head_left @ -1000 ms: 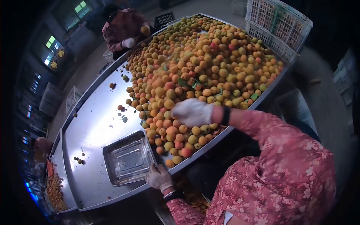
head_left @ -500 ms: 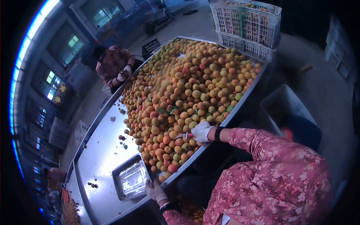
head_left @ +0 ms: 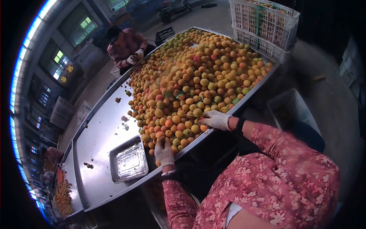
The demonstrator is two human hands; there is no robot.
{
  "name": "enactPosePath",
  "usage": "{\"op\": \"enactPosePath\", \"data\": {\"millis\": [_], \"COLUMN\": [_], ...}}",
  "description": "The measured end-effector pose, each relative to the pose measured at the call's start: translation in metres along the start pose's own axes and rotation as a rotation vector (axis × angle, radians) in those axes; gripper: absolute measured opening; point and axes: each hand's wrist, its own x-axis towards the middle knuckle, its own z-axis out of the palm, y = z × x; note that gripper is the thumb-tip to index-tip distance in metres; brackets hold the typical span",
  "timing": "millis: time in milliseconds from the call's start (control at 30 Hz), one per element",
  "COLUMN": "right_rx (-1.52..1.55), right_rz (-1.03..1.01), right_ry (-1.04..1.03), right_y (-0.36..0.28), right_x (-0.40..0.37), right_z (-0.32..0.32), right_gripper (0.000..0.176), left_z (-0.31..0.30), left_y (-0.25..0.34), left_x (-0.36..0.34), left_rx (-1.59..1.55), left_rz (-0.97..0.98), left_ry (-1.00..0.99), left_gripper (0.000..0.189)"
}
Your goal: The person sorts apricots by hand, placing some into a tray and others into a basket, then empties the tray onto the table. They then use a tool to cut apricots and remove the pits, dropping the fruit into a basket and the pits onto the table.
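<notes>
A large heap of orange, yellow and green apricots (head_left: 213, 72), some blushed red, covers much of the metal table (head_left: 99, 137). My left hand (head_left: 164, 154), in a white knitted glove, reaches into the heap's near edge. Its fingers are apart and touch the fruit; no apricot shows clearly in its grasp. My right hand (head_left: 216, 120), gloved too, lies farther right over the apricots, with its fingers closed. From them a thin tip of a small tool pokes out to the left; the red handle is hidden now. Left of my left hand stands a rectangular metal tray (head_left: 129, 162).
Opposite, a person (head_left: 127, 49) in gloves works at the table's far edge. Stacked white crates (head_left: 263, 24) with fruit stand at the far right corner. A pale bin (head_left: 295, 108) is to my right. Small dark bits (head_left: 88, 165) lie on the metal.
My left hand has left the tray's edge and moved up to the apricots. My right hand has turned, so the tool's red handle no longer shows. The view has shifted slightly.
</notes>
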Motion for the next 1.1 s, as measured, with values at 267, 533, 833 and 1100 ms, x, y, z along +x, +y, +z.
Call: {"op": "enactPosePath", "data": {"millis": [267,533,833,1100], "right_rx": [0.078,-0.150,0.490,0.082], "right_rz": [-0.034,-0.113,-0.156,-0.128], "right_ry": [0.080,0.013,-0.072,-0.054], "right_y": [-0.004,0.006,-0.009,-0.005], "right_x": [-0.043,-0.011,0.036,0.048], "right_z": [-0.028,-0.043,-0.047,-0.004], "right_gripper": [0.029,0.035,0.021,0.026], "left_z": [0.034,0.056,0.029,0.092], "left_y": [0.038,0.051,0.077,0.076], "left_x": [0.063,0.106,0.092,0.030], "left_rx": [0.567,0.830,-0.463,-1.731], "left_rz": [0.108,0.038,-0.290,-0.756], "left_ry": [-0.121,-0.416,-0.361,-0.279], "left_gripper": [0.034,0.031,0.029,0.043]}}
